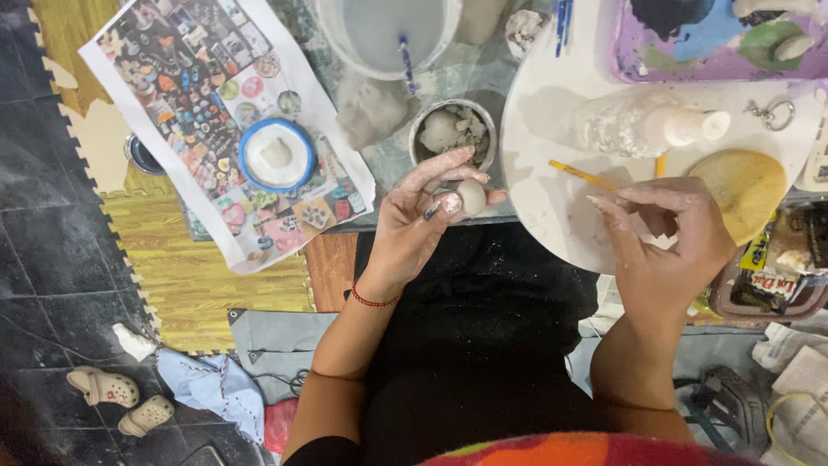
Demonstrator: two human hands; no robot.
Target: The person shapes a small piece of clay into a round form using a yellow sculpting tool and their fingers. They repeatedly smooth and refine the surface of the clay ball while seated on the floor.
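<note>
The paint tray and water tub are cut off by the top edge.

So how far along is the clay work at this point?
A small pale clay ball looks already rolled and sits in the left hand. The right hand hangs empty over the round white board. More grey clay lumps wait in the small round tin, and the board carries no finished pieces, so it looks early.
</note>
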